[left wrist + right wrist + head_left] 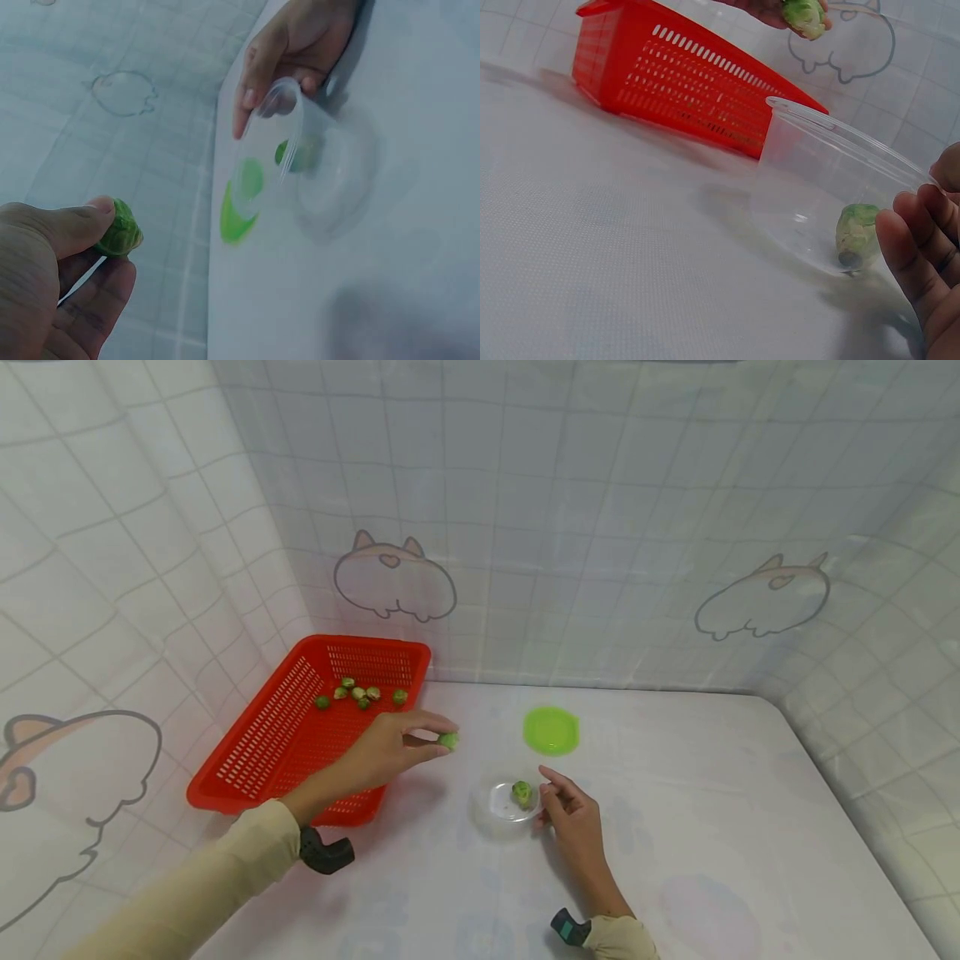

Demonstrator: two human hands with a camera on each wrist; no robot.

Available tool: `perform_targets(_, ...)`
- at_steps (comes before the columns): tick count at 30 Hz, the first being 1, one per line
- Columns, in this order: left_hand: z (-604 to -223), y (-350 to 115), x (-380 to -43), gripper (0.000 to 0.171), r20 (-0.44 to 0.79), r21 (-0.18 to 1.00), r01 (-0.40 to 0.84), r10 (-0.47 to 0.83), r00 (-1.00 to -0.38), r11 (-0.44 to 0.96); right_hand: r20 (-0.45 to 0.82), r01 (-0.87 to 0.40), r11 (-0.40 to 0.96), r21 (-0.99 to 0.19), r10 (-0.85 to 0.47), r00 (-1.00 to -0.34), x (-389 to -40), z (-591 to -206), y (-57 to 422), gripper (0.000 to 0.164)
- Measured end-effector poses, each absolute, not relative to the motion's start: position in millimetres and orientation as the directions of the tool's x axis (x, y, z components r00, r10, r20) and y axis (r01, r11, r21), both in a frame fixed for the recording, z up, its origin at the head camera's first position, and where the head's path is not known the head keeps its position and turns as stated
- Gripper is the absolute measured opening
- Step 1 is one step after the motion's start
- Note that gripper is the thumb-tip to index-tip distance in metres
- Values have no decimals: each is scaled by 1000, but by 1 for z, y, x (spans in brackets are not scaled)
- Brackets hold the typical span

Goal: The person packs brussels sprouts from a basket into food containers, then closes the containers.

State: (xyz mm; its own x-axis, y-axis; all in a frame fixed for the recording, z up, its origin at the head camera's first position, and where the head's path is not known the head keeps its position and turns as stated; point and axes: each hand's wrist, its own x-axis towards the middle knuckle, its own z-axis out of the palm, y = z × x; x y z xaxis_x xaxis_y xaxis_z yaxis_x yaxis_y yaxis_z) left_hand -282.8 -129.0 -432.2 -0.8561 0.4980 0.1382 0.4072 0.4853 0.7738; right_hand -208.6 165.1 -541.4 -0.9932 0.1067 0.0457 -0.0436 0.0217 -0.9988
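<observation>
Your left fingers [112, 292]: one Brussels sprout [120, 234], pinched. Your right fingers [259, 75]: at the clear cup [337, 172] rim; second sprout [282, 153] inside. Green lid [233, 223]: by the counter [270, 315]'s wall-side edge.

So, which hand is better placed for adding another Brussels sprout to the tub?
Probably the left hand: it pinches a Brussels sprout, while the right hand holds the clear plastic tub.

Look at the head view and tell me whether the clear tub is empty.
No: the head view shows one green sprout inside the clear tub, toward the right hand.
</observation>
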Motion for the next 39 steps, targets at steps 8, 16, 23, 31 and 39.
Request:
perform_targets(8, -447, -105, -284, 33, 138, 770, 466, 600, -788, 436, 38, -36, 23, -999, 109, -993, -210, -543, 166, 34)
perform_targets(16, -459, -85, -282, 34, 149, 756, 507, 645, -749, 414, 35, -32, 29, -999, 110, -993, -210, -542, 165, 33)
perform_targets(23, -467, -71, -276, 34, 73, 753, 471, 653, -754, 460, 40, -37, 32, -999, 109, -993, -210, -541, 164, 33)
perform_targets(31, -477, -54, -274, 36, 73, 758, 488, 687, -723, 433, 57, -54, 25, -998, 105, -993, -210, -542, 164, 33)
perform_targets(39, -484, -37, -274, 37, 41, 731, 500, 701, -712, 465, 70, -69, 13, -998, 105, -992, -219, -564, 168, 33)
